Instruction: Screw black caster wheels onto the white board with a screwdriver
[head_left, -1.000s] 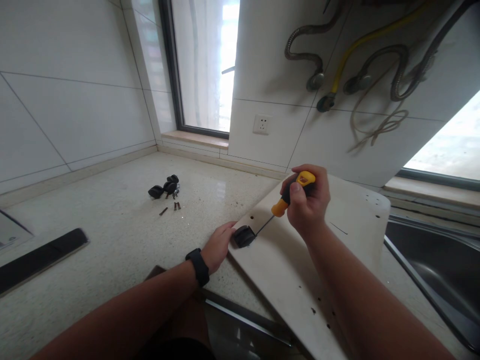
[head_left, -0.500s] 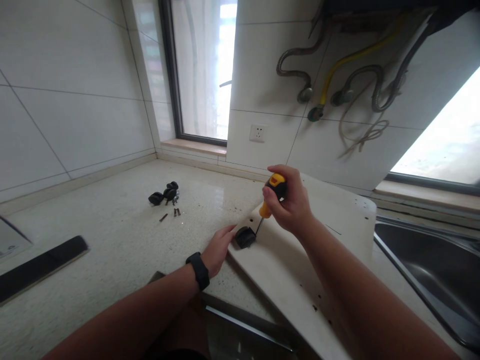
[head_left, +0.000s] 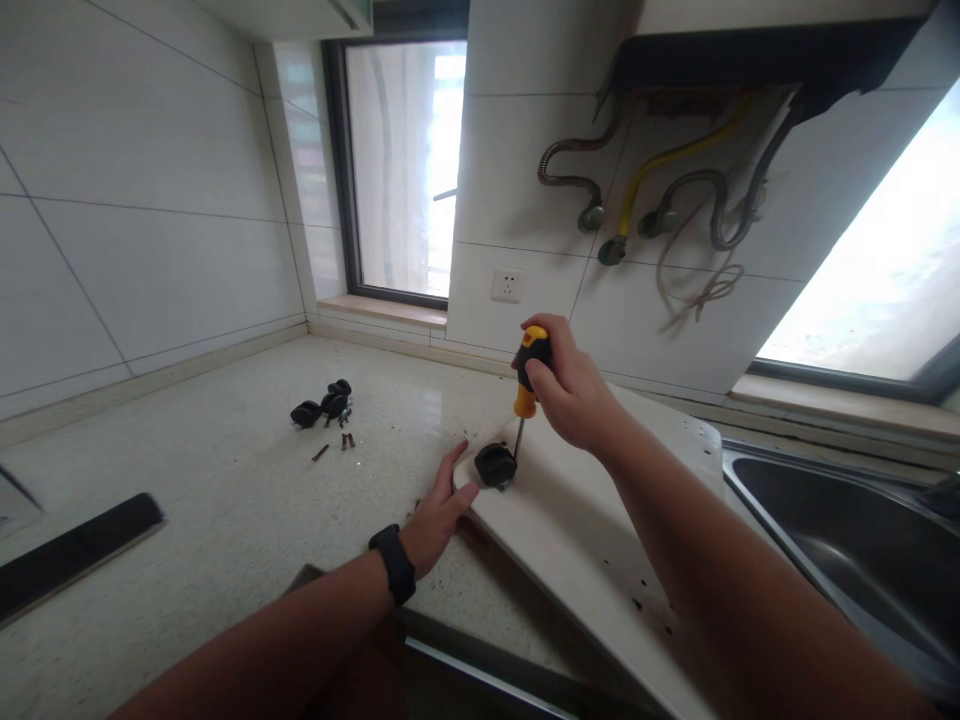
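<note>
My right hand (head_left: pixel 566 385) is wrapped round the yellow and black handle of a screwdriver (head_left: pixel 525 403). The shaft points down, its tip at the base of a black caster wheel (head_left: pixel 496 465). That caster sits at the near-left corner of a white board (head_left: pixel 559 540) with small holes. My left hand (head_left: pixel 442 510), a black watch on its wrist, grips this corner, thumb on the edge and fingers along the side. Several loose black casters (head_left: pixel 306 413) lie on the counter to the left, with small screws (head_left: pixel 347 441) beside them.
The speckled counter (head_left: pixel 225 480) carries a long black strip (head_left: pixel 82 555) at the left. A steel sink (head_left: pixel 847 530) lies right of the board. Hoses (head_left: pixel 645 165) hang from a wall unit, and a socket (head_left: pixel 508 286) is on the tiled wall.
The screwdriver stands more upright, and my right hand has shifted slightly left. My left thumb now shows on top of the board's edge. The view has tilted up a little.
</note>
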